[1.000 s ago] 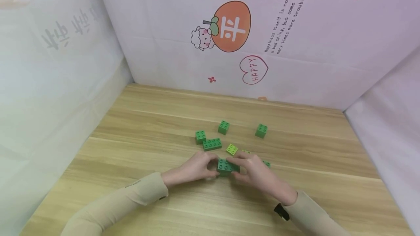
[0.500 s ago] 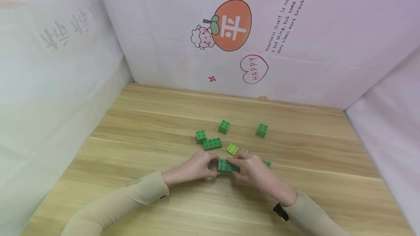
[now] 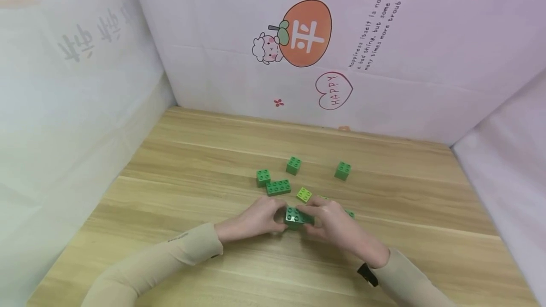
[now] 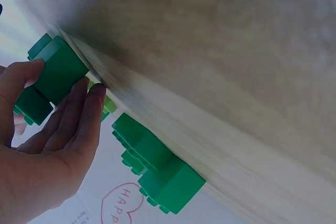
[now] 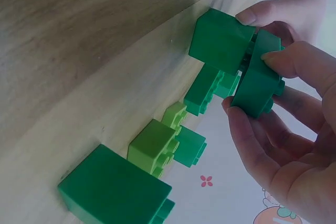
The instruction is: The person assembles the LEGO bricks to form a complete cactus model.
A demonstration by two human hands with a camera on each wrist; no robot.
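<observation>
left hand (image 3: 256, 219) pinches dark green brick (image 3: 293, 217) | right hand (image 3: 330, 221) grips second brick (image 5: 257, 85) | likely light, rigid, smooth plastic; best held by flat sides | desk (image 3: 192, 165)

Loose green bricks (image 3: 278, 187) crowd just beyond both hands, while the wooden table (image 3: 179, 165) lies open leftward.

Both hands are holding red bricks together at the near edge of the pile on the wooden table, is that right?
Not quite: the bricks are green, not red. The head view shows the left hand and the right hand holding green bricks together at the near edge of the pile on the wooden table; the right wrist view shows the same green.
</observation>
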